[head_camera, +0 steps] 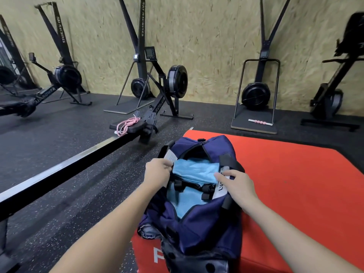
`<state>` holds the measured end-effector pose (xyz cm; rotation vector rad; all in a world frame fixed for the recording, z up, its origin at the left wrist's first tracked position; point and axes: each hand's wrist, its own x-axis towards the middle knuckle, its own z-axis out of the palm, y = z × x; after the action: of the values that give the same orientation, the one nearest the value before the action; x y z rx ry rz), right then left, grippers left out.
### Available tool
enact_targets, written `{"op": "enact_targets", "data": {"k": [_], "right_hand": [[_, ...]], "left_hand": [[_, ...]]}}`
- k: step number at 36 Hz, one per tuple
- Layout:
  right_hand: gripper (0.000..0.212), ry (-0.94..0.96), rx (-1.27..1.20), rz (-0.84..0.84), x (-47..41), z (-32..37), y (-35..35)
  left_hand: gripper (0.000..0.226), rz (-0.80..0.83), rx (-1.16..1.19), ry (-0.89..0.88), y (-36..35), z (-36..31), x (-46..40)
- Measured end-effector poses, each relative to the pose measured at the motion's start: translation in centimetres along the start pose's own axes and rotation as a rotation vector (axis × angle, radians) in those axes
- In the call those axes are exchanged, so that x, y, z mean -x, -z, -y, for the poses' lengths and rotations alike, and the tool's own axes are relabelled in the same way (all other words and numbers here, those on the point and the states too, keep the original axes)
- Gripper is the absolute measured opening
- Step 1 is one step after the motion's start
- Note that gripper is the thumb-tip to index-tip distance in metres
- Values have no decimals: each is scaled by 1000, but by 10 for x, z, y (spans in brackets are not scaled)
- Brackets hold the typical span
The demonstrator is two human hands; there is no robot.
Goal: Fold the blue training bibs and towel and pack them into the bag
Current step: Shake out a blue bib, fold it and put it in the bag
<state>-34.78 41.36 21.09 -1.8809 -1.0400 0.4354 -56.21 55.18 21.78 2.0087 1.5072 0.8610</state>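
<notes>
Bag (199, 219): navy duffel at lower centre of the frame, lying on the red surface (295, 184), zip mouth gaping; soft cloth walls, likely light and floppy, apt to sag shut unless the rim is held apart.
Towel (195, 170): light blue, folded, sitting in the far half of the mouth, partly proud of the rim; probably soft and springy, so likely needs pressing down flat rather than pinching.
Bibs (185, 200): pale blue cloth visible lower in the opening, under the black inner straps (204, 189); thin and limp by the look, judged easy to crumple; count not readable.
Where to take hold: best at the bag's stiffer rim or the black handles (229, 161), not the loose side cloth; towel best handled by its folded edge.
Left hand (158, 170): left of centre, fingers (167, 164) curled, pinching the left rim of the bag beside a white tag (170, 157).
Right hand (236, 184): right of centre, fingers (223, 176) bent over the right rim at the white lettered band, tips touching the towel's edge; gripping the rim, so far as can be told.
Progress: packing judged nearly finished; zip not yet closed.
Surroundings: rowing machine (157, 99) and pink cord (126, 124) in the middle left of the frame.
</notes>
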Motion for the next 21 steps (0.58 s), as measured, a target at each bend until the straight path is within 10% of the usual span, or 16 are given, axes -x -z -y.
{"op": "enact_targets", "data": {"k": [12, 21], "right_hand": [[33, 226, -250, -161, -34, 62, 42], [39, 90, -77, 137, -22, -4, 20]], "left_hand": [[19, -111, 530, -62, 50, -56, -49], [9, 86, 228, 69, 25, -7, -14]]}}
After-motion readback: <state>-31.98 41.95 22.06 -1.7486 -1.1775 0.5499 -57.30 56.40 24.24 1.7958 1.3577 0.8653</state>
